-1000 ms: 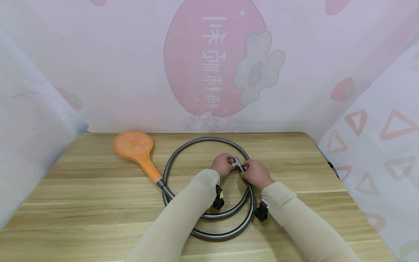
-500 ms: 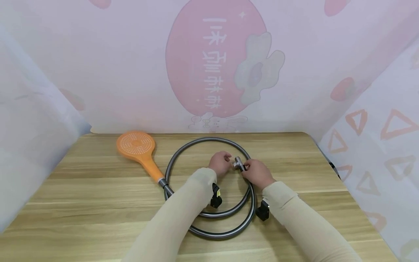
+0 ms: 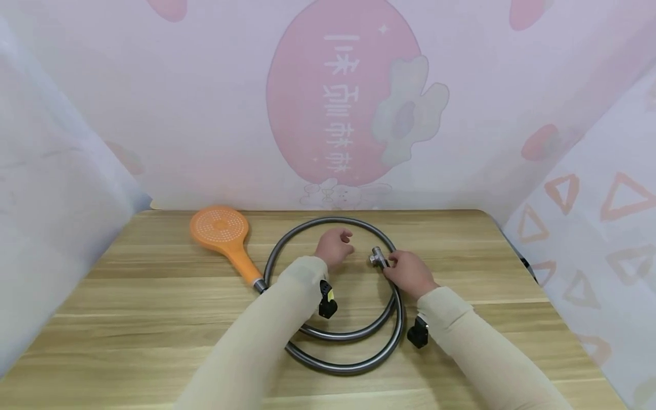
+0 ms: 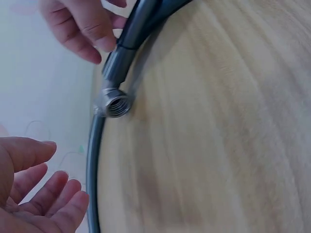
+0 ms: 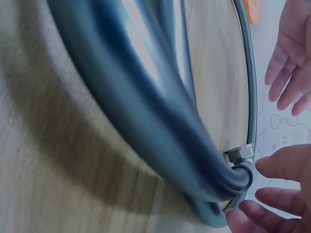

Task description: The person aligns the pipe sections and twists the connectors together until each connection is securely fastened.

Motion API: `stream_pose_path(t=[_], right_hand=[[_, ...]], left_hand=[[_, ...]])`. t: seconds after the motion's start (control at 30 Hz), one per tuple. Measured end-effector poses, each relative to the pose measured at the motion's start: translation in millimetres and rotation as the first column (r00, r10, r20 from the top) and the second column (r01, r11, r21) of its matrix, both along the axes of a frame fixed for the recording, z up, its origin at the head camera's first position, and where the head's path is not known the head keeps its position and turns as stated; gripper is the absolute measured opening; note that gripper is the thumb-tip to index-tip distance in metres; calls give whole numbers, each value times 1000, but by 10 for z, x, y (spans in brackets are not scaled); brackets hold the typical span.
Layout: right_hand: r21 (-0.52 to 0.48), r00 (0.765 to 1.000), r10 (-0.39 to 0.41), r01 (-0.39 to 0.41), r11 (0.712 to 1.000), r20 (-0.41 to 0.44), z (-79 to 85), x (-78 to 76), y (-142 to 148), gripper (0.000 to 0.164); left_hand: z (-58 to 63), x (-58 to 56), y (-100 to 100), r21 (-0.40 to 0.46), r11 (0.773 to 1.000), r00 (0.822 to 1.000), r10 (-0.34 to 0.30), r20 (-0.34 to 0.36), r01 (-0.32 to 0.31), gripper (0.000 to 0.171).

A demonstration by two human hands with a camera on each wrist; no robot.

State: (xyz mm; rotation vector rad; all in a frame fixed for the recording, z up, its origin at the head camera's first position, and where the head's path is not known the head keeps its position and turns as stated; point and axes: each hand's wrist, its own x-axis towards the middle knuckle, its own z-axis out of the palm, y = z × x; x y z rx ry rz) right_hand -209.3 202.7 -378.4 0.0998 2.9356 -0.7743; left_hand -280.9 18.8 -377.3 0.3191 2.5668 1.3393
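A coiled dark metallic shower hose [image 3: 353, 369] lies on the table, joined to an orange shower head [image 3: 220, 228] at the left. At its other end is a silver threaded fitting [image 3: 378, 257], its round threaded mouth visible in the left wrist view. My left hand [image 3: 334, 249] hovers inside the coil, left of the fitting, holding nothing, with fingers loosely spread. Close around the hose end just below the fitting is my right hand [image 3: 410, 273]. In the right wrist view its thumb and fingers are parted, fingertips right at the hose.
The wooden table [image 3: 128, 330] carries the hose and shower head. A printed pale pink curtain [image 3: 215, 114] rises along its back edge, with white patterned panels at both sides. A black wrist camera [image 3: 327, 302] hangs below my left cuff.
My left hand has let go of the silver fitting and drawn away to the left. My right hand stays beside the hose end, its fingers loosened. The head view has shifted slightly.
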Motion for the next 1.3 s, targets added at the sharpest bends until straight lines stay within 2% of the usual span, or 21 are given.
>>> stream_pose_path(t=[0.13,0.37,0.57,0.77,1.03,1.3], right_hand=[[0,999,18,-19,1000,-28,19,8,15,35],[16,997,29,-28,999,-71,83,13,42,36],[44,994,36,-32,999,-104,141,0,72,41],[69,989,50,-40,997,-141,187,10,95,42],[85,984,65,-52,995,-163,231,58,103,42],[104,978,71,-51,993,-199,245,83,102,43]], left_hand=[[54,-32,-77,-17,1000,1000,7,-9,-7,41],[172,10,-230,-36,999,1000,-10,-15,10,42],[252,26,-359,-83,996,995,-35,-91,28,44],[279,44,-502,-120,992,988,-49,-143,32,46],[301,84,-654,-269,963,969,-74,-235,8,47],[342,157,-733,-298,955,951,-96,-293,5,48]])
